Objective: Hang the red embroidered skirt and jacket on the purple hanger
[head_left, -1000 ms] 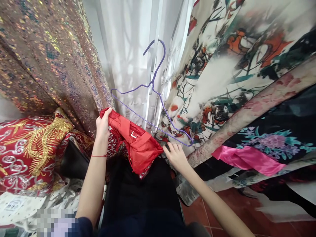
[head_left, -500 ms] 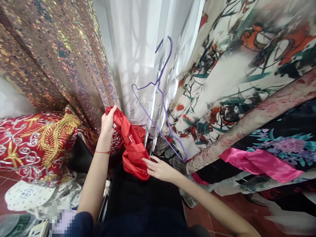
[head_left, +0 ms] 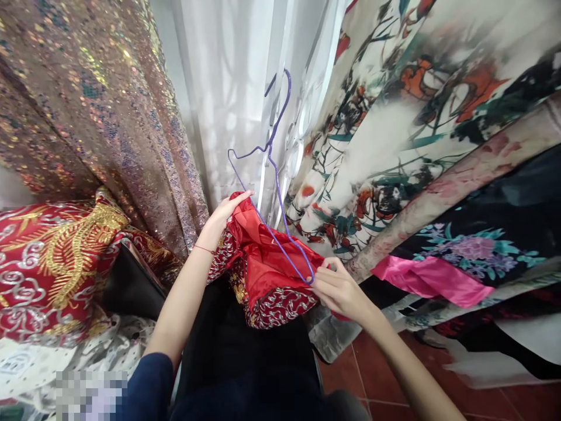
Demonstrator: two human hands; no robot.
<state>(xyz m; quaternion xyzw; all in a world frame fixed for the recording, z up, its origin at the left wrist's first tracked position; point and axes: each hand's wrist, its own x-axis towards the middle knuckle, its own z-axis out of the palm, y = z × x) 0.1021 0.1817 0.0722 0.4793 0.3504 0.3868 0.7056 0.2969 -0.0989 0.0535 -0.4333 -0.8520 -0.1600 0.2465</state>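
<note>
A red embroidered garment with silver and gold patterns and a shiny red lining lies spread between my two hands. My left hand is closed on its upper left edge, thumb on top. At its right edge my right hand pinches the fabric, close to the lower end of a purple hanger. That lower end lies over the red lining, and the hanger's hook points upward at the white frame. Whether my right fingers also touch the hanger, I cannot tell.
To the left hangs a sequined curtain, above red and gold embroidered fabric. White dotted cloth lies below. Floral cloth hangs at right, beside a pink satin strip. Red floor tiles show at lower right.
The garment has been spread wider, its embroidered side now showing. My right hand moved right and up to the hanger's lower end; my left hand moved right. The view shifted slightly.
</note>
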